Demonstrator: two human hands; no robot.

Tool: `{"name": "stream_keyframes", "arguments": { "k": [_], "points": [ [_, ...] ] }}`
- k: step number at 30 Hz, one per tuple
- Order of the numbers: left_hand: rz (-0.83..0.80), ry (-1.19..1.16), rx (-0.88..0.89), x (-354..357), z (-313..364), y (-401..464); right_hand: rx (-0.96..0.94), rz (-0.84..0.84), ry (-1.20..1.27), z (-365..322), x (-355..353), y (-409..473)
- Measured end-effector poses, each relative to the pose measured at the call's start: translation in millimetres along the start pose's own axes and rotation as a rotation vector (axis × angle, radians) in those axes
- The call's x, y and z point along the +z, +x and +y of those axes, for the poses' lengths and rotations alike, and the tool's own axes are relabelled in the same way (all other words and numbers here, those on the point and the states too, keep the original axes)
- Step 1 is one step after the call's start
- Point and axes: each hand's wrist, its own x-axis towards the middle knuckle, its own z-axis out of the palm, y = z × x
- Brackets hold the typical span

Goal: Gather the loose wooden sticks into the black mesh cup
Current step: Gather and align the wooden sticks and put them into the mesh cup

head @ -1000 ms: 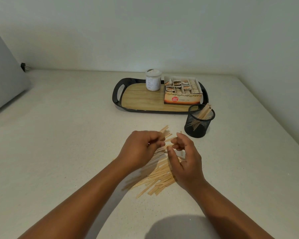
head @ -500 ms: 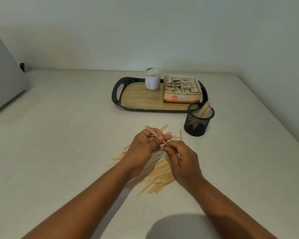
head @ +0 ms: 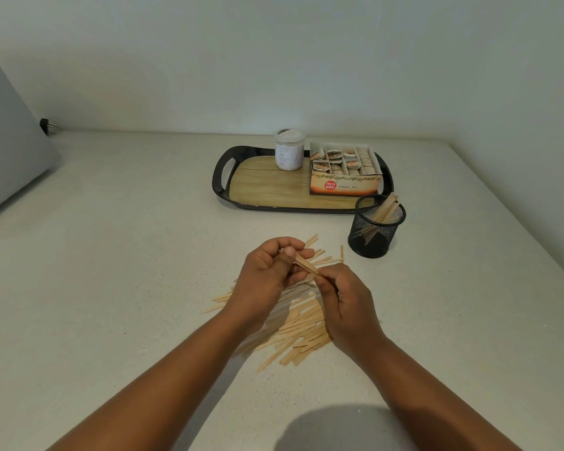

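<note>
At the centre of the frame, above a scattered heap of pale, flat wooden sticks (head: 301, 323) lying on the speckled off-white tabletop (head: 118, 255), the two hands met. The left hand (head: 267, 275) was curled closed around one end of a small bundle of sticks (head: 305, 265), and the right hand (head: 345, 304) pinched the bundle's other end between thumb and fingertips, so both hands were holding the same few sticks just over the heap.

To the right and a little higher in the frame stood the black wire-mesh cup (head: 375, 226), upright, near the heap but apart from it, with several sticks already leaning inside against its far rim. Behind it lay a black-rimmed tray with a wood-pattern base (head: 267, 187), carrying a small white-lidded jar (head: 288, 154) and an open carton of tea sachets (head: 344, 169).

Most sticks were still on the tabletop, so the task looked barely begun. The risks I judged were these: a loosely aligned bundle could fan out and shed sticks on the way across; tips could catch the rim or the leaning sticks; a nudge could tip the light cup.
</note>
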Motion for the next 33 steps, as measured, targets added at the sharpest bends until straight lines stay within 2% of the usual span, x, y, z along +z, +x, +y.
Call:
{"name": "stream_keyframes", "arguments": {
  "k": [8, 12, 16, 19, 22, 27, 30, 33],
  "points": [
    [-0.14, 0.063, -0.045, 4.4, -2.3, -4.2, -0.037, -0.048, -0.016, -3.8, 0.3, -1.0],
    [-0.136, -0.081, -0.097, 11.8, -6.7, -10.1, -0.117, -0.005, -0.039, -5.9, 0.2, -0.6],
    [-0.087, -0.235, -0.125, 20.4, -11.3, -14.5, -0.149, 0.03, -0.078, -4.9, 0.8, -1.9],
    [0.036, -0.264, -0.116, 19.5, -8.8, -11.6, -0.035, -0.02, -0.037, -4.5, -1.8, -1.4],
    [0.135, -0.065, -0.07, 6.9, -4.7, -4.4, 0.082, -0.049, -0.054, 0.0, -10.4, 2.2],
    [0.102, 0.408, 0.058, -20.4, 2.2, 6.7, 0.1, -0.183, -0.255, 8.3, -15.7, 6.2],
    [-0.086, 0.919, 0.109, -33.0, 5.9, 13.3, 0.107, -0.211, -0.36, 7.7, -24.4, 12.2],
    [-0.252, 1.139, 0.01, -33.9, 4.5, 12.1, 0.124, -0.345, -0.346, 5.2, -39.6, 18.5]
  ]
}}
